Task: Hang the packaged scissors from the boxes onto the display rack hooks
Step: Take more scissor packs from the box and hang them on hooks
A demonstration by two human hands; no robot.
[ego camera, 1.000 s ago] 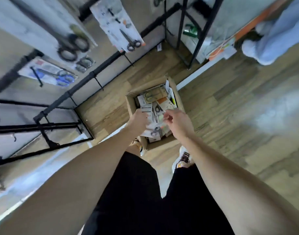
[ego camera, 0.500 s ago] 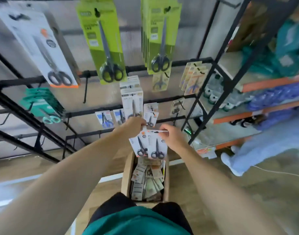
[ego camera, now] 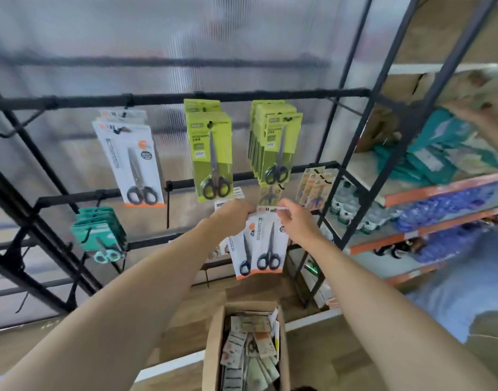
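Both hands are pinching the top edge of flat white scissor packs (ego camera: 259,246): the left hand (ego camera: 234,214) and right hand (ego camera: 294,221) holding them before the black metal rack (ego camera: 169,98), above the open cardboard box (ego camera: 214,342).

body: two bare forearms seen, no sleeves up to the frame edge | left hand (ego camera: 233,214): no ring, watch or glove seen | right hand (ego camera: 297,221): likewise unadorned | markings: none made out | clothing: hidden from view
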